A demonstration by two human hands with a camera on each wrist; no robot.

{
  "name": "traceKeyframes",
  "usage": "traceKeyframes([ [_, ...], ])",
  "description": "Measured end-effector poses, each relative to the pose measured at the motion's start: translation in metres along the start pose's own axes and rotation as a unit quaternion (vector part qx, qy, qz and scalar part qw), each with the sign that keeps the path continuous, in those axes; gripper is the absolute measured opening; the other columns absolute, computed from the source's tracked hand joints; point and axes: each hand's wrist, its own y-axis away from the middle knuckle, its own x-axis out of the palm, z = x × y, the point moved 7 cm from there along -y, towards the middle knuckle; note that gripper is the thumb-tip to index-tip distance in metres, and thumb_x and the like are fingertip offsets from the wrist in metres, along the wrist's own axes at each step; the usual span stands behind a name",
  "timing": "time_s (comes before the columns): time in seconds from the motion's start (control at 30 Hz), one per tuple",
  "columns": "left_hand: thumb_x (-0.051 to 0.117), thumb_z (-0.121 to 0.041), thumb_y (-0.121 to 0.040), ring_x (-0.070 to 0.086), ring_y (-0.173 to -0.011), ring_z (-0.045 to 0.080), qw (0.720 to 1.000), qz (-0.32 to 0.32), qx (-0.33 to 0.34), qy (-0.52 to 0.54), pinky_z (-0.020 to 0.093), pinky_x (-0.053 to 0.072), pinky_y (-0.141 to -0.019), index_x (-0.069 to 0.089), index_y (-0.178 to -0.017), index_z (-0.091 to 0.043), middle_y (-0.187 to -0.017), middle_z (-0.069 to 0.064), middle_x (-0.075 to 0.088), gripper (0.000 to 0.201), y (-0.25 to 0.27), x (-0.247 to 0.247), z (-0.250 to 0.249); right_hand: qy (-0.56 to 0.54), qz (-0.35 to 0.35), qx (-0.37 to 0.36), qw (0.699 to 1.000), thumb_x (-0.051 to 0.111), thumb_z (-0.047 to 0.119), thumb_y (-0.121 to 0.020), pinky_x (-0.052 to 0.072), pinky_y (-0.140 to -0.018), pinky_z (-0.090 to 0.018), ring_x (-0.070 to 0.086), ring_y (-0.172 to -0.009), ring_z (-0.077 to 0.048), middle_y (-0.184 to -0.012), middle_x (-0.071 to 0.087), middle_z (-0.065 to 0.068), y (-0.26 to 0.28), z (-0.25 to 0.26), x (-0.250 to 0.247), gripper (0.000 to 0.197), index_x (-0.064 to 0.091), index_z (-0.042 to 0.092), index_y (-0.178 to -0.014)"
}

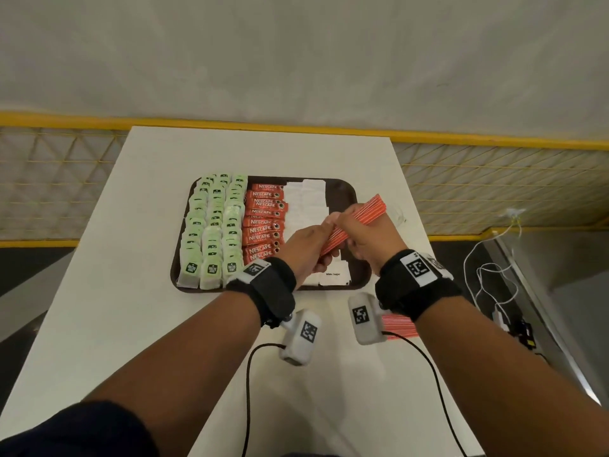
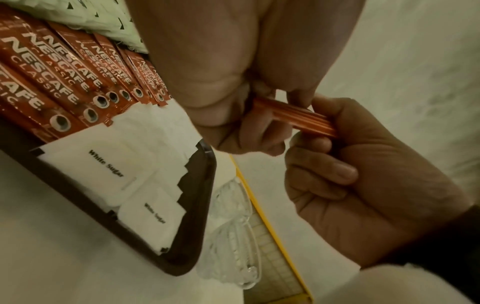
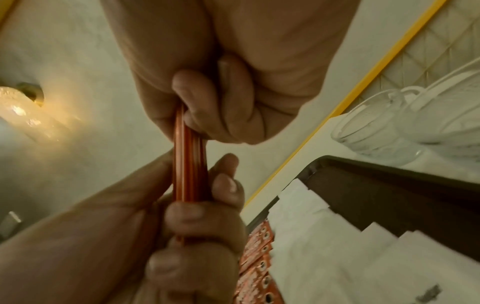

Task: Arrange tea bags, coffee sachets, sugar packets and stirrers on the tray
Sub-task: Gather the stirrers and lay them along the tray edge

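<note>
The white table [image 1: 131, 291] holds a brown tray [image 1: 346, 192]. Green tea bags [image 1: 214, 225], red coffee sachets [image 1: 263, 222] and white sugar packets [image 1: 306, 199] already lie in rows on it. Only the orange stirrers [image 1: 357, 219] are left, I think: both the left hand [image 1: 304, 249] and the right hand [image 1: 365, 242] grip that bunch above the tray. More lie near the right wrist.

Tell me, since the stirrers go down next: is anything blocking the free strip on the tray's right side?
Nothing visible does. Both hands hold the orange stirrers above the tray; the dark strip right of the white sugar packets lies bare.
</note>
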Motion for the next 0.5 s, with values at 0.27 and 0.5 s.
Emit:
traceKeyframes([
  [0.27,0.044,-0.045,-0.100,0.061,-0.098,0.021,0.969,-0.097,-0.013,-0.226,0.033,0.051,-0.081,0.061,-0.108,-0.014,-0.104,0.002,0.063,0.036,-0.024,-0.024,0.036,0.354,-0.042,0.075,0.931,0.061,0.030,-0.089,0.051,-0.067,-0.031,0.062,-0.073,-0.023,-0.073,0.060,-0.006,-0.033,-0.048,-0.038,0.025,0.061,0.008,-0.077],
  [0.5,0.072,-0.034,-0.085,0.050,-0.116,0.023,0.854,0.002,0.062,-0.516,0.037,0.042,-0.101,0.061,-0.119,-0.026,-0.129,0.001,0.053,0.037,-0.028,-0.006,0.045,0.451,-0.017,0.108,0.886,0.061,0.022,-0.087,0.048,-0.068,-0.031,0.058,-0.075,-0.023,-0.082,0.059,-0.007,-0.051,-0.077,-0.022,0.014,0.054,0.010,-0.083],
])
